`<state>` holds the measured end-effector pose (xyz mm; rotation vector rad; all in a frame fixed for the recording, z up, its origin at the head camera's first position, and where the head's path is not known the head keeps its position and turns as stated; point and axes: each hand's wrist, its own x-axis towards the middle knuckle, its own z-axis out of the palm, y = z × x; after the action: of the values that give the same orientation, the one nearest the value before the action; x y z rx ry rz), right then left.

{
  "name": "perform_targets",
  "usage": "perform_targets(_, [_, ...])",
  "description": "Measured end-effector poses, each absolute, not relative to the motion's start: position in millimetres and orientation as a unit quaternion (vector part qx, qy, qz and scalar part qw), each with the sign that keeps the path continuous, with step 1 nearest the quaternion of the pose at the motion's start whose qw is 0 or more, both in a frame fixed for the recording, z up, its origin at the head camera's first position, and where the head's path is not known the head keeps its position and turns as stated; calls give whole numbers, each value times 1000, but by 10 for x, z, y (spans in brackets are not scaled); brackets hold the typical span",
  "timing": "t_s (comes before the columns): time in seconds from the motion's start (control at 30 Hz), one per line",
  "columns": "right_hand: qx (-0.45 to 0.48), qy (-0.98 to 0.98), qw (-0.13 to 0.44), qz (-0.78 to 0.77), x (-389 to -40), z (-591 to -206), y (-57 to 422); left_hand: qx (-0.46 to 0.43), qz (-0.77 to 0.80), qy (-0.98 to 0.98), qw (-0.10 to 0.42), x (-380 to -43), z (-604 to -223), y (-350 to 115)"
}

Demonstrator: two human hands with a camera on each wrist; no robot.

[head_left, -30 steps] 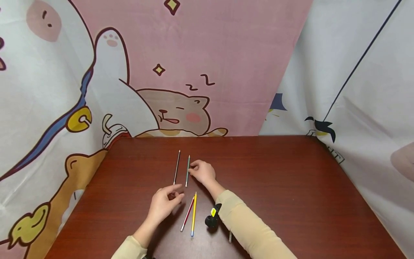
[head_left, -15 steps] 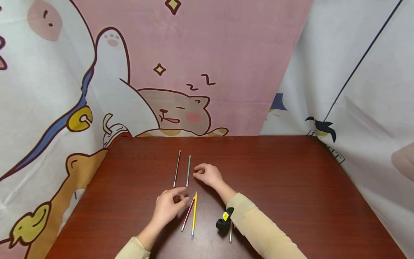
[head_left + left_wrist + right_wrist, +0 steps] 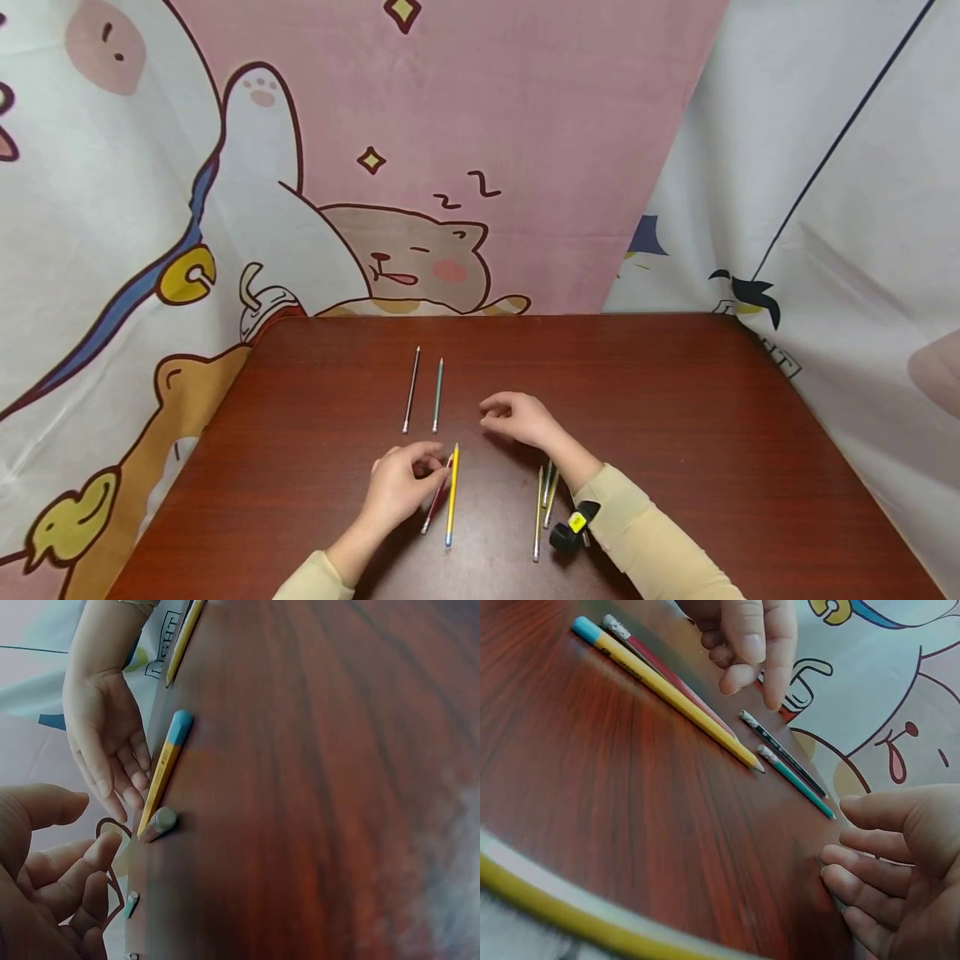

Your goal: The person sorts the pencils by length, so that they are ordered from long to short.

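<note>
My left hand [image 3: 405,483] hovers at the upper end of a red pencil [image 3: 432,512], thumb and forefinger apart with nothing between them. Beside that pencil lies a yellow one with a blue end [image 3: 452,504]; their tips nearly meet. In the right wrist view, the yellow pencil [image 3: 675,694] and red pencil [image 3: 679,684] lie side by side. Further back, a black pencil [image 3: 412,392] and a teal pencil [image 3: 438,396] rest roughly parallel, slightly apart. To the right of the teal pencil is my right hand [image 3: 522,419], fingers loosely bent and holding nothing.
Several pencils [image 3: 537,517] lie by the right forearm, partly hidden under it and the black wrist camera [image 3: 573,529]. The dark red-brown table [image 3: 675,400] ends at a printed cloth backdrop [image 3: 540,150]. A blurred yellow-and-white band [image 3: 592,922] crosses the right wrist view's lower left.
My right hand has drawn away from the teal pencil, rightward and nearer, uncovering the pencils by its forearm. My left hand has shifted right and nearer, to the red pencil.
</note>
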<state>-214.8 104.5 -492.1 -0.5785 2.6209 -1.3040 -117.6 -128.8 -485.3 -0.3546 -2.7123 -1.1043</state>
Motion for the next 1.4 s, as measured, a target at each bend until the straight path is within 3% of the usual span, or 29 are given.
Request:
perform_targets(0.97, [-260,855,22,-448,-1469,-4936,1929,-119,-348,-926,89,-1054,-4888,-1253])
perform_targets(1.2, [-316,858,-65,-399,-1287,-5012,1966,-127,-332,-929,98,-1029,-4891,-1241])
perform_targets(1.4, [-307,873,-118,-360,-1148,-5045,1933,-135,-336,-926,104,-1004,-4912,-1229])
